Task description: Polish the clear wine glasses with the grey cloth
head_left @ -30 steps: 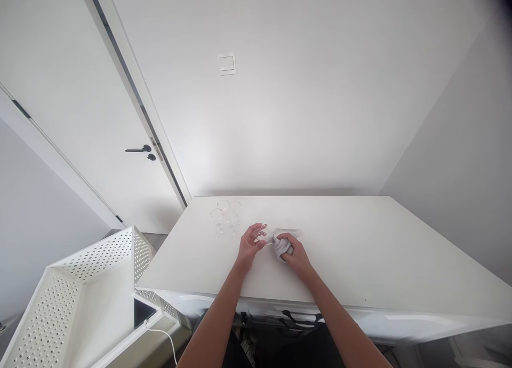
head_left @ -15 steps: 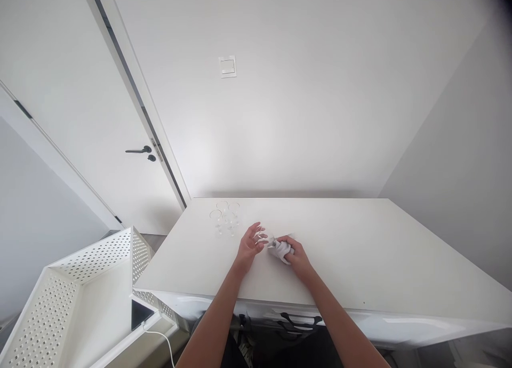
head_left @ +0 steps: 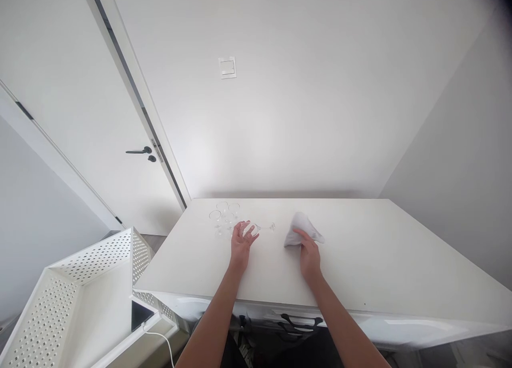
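Observation:
My left hand point(head_left: 241, 245) is wrapped round the bowl of a clear stemmed wine glass point(head_left: 266, 228). The glass is tilted onto its side, its stem and foot pointing right. In my right hand point(head_left: 309, 250) is a pale grey-white cloth point(head_left: 301, 228), pinched by the fingers and hanging partly spread over the tabletop. Cloth and glass are apart. Just beyond my left hand, several clear stemmed glasses point(head_left: 222, 213) stand upright in a cluster, some partly hidden by that hand.
Everything rests on a white cabinet top point(head_left: 360, 250) with a dark drawer handle point(head_left: 301, 321) in front. A white perforated rack point(head_left: 106, 282) with a white cable point(head_left: 162, 336) stands at the left. Behind are a white wall and a door point(head_left: 100, 117).
My right hand has drawn the cloth away from the glass toward the right, and the cloth has opened out. My left hand has shifted left with the glass.

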Action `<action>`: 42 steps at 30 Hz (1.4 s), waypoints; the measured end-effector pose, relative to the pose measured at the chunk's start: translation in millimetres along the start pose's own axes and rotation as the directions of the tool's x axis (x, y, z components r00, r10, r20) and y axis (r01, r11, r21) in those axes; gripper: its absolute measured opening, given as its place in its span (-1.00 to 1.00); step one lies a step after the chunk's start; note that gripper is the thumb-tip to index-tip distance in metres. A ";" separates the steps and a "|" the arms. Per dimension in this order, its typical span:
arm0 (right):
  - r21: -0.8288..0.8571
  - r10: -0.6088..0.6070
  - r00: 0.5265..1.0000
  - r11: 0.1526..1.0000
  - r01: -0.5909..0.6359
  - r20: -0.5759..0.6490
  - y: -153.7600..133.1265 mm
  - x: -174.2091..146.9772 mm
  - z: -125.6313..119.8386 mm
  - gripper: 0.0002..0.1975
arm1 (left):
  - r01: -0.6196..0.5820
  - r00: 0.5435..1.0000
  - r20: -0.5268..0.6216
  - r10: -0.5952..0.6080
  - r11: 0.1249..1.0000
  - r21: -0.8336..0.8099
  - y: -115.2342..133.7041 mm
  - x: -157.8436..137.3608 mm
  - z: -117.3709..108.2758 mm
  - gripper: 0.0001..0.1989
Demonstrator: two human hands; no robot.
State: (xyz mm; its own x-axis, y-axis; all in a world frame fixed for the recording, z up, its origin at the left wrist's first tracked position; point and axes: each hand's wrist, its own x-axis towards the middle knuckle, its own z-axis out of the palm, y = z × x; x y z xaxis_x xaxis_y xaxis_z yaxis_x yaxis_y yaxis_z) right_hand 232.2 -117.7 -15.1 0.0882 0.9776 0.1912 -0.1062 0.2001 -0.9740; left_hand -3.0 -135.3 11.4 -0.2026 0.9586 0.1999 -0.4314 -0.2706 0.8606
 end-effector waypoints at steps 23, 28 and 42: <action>-0.388 -0.012 1.000 0.922 0.002 -0.024 -9.7 -5.1 15.4 -0.48 | 0.041 0.932 0.358 -0.065 0.996 0.076 -5.6 -5.9 6.2 -0.41; -0.419 -0.026 1.000 0.908 0.018 -0.013 -4.2 -2.8 15.3 -0.54 | 0.040 0.938 0.342 -0.055 0.998 0.050 -4.7 -5.4 4.7 -0.42; -0.440 -0.011 1.000 0.898 0.000 -0.023 -5.0 -2.8 18.2 -0.57 | 0.037 0.950 0.307 -0.054 0.998 0.060 -7.4 -4.2 3.5 -0.42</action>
State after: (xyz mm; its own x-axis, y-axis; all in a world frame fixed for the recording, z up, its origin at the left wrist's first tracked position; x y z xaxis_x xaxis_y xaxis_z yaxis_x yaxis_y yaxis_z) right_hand 214.5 -120.3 -8.6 0.1121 0.9735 0.1991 0.3405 0.1506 -0.9281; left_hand 4.1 -137.1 5.8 0.1009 0.9524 0.2876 -0.3848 -0.2293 0.8941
